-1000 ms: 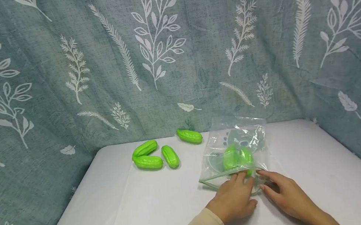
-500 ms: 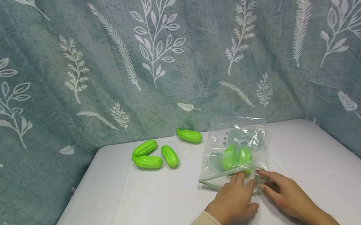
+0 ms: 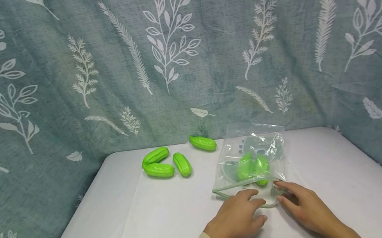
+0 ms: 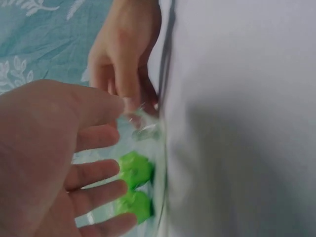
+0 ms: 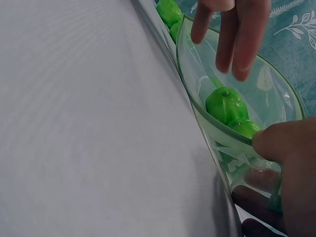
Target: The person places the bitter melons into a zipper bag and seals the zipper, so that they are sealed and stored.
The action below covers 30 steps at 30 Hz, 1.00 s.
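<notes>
A clear zip bag [image 3: 227, 173] with a green-edged mouth lies at the right of the table. Inside it are two bright green cucumbers [image 3: 262, 168], lying side by side; their ends also show in the right wrist view [image 5: 226, 104]. At the right edge of the mouth, my right hand [image 3: 303, 206] pinches the bag's rim between thumb and fingers. My left hand [image 3: 237, 215] hovers at the front of the mouth with spread, relaxed fingers and nothing in them. In the right wrist view the bag's mouth gapes wide below the left fingers [image 5: 242, 44].
Several more green cucumbers lie toward the back left: a touching pair [image 3: 159, 170], a single cucumber [image 3: 182, 164] beside it, and another cucumber [image 3: 203, 143] near the rear edge. A leaf-patterned curtain [image 3: 175, 109] rises behind the white table [image 3: 146, 222].
My left hand has drawn back out of the bag's mouth, toward the left and nearer to me. The right hand keeps its pinch on the rim. Both cucumbers stay inside the bag.
</notes>
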Available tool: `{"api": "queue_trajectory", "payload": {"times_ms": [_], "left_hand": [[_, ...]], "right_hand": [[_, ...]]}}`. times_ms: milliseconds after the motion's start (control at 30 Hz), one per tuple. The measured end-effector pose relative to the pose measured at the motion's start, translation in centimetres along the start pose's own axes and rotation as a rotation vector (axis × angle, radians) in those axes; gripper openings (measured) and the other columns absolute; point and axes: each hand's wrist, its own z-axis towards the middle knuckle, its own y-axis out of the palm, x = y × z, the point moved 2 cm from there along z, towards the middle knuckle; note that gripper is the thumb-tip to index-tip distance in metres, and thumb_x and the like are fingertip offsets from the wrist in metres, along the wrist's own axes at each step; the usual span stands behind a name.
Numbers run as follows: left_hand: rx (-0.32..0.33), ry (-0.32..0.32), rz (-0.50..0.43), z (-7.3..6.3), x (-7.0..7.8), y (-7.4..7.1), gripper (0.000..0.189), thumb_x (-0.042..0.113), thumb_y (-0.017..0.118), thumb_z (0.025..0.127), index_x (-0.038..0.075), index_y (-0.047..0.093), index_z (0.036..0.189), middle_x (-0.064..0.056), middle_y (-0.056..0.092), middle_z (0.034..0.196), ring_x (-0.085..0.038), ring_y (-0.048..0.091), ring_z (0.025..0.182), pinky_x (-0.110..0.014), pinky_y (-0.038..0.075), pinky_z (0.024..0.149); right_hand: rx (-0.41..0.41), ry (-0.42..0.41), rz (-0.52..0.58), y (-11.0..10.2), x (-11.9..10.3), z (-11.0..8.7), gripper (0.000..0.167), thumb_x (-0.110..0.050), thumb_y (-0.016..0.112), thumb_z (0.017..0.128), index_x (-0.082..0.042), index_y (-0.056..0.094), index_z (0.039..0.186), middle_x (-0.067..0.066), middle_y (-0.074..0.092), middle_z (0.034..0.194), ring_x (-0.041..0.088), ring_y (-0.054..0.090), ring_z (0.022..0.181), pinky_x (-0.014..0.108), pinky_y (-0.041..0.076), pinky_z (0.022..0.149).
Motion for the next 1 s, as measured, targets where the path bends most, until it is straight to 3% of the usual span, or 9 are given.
{"api": "queue_trajectory", "payload": {"times_ms": [167, 400, 767, 1000], "left_hand": [[0.117, 0.013, -0.075, -0.6, -1.3, -1.6, 0.031, 0.036, 0.064, 0.096, 0.022, 0.072, 0.122, 0.002, 0.064, 0.129, -0.009, 0.059, 0.119, -0.024, 0.051, 0.093], [0.232, -0.071, -0.154, -1.9, -3.5, -2.9, 0.028, 0.032, 0.067, 0.095, 0.02, 0.072, 0.12, 0.007, 0.065, 0.12, -0.008, 0.063, 0.109, -0.026, 0.055, 0.081], [0.256, -0.199, -0.26, -3.2, -6.7, -3.4, 0.027, 0.029, 0.064, 0.097, 0.02, 0.072, 0.121, 0.008, 0.065, 0.12, -0.01, 0.062, 0.111, -0.033, 0.055, 0.085], [0.25, -0.29, -0.266, -4.2, -9.0, -3.6, 0.025, 0.029, 0.064, 0.097, 0.02, 0.073, 0.119, 0.008, 0.067, 0.117, -0.013, 0.064, 0.109, -0.038, 0.055, 0.085]], "right_hand": [[-0.001, 0.003, 0.009, -0.1, 0.1, 0.0, 0.046, -0.02, 0.074, 0.092, -0.014, 0.061, 0.135, 0.009, 0.066, 0.127, 0.036, 0.062, 0.116, 0.059, 0.045, 0.096], [0.004, -0.006, 0.004, -0.1, 0.1, 0.2, 0.047, -0.019, 0.075, 0.091, -0.013, 0.061, 0.135, 0.01, 0.067, 0.125, 0.04, 0.059, 0.119, 0.062, 0.043, 0.098], [0.005, -0.011, -0.006, 0.0, 0.2, 0.0, 0.046, -0.021, 0.075, 0.091, -0.014, 0.062, 0.135, 0.006, 0.067, 0.126, 0.037, 0.059, 0.121, 0.057, 0.043, 0.098], [0.004, -0.011, 0.006, 0.0, 0.1, 0.0, 0.046, -0.02, 0.075, 0.091, -0.015, 0.062, 0.135, 0.005, 0.069, 0.123, 0.037, 0.06, 0.12, 0.058, 0.043, 0.098]]}}
